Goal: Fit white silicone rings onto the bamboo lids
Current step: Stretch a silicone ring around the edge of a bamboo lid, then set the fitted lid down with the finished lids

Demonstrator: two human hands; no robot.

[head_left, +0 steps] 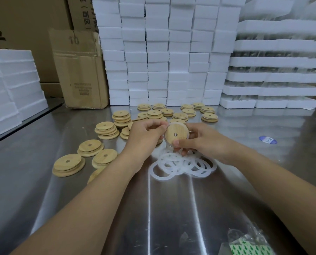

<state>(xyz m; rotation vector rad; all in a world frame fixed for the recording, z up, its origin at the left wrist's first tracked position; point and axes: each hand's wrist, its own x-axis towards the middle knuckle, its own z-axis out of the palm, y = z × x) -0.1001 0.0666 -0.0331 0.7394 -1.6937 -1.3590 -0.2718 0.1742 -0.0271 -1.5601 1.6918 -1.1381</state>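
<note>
Holding the bamboo lid (175, 134), left hand (144, 134) and right hand (203, 142) pinch its rim (rings (182, 165) piled beneath).

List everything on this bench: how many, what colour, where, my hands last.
Held lid: one, bamboo tan, above the ring pile.
Held ring: one, clear white, round the held lid's edge.
Loose rings: a pile, white, table centre.
Loose lids: dozens, tan, left and behind.
Foam blocks: many, white, stacked behind and left.
Cardboard boxes: several, brown, back left.
Sticker: one, blue, right.
Plastic bag: one, clear, near right.
Table: one, steel grey, underneath.
Left-hand grip: pinching the ring at the lid's edge.
Right-hand grip: holding the lid, thumb on its face.
</note>
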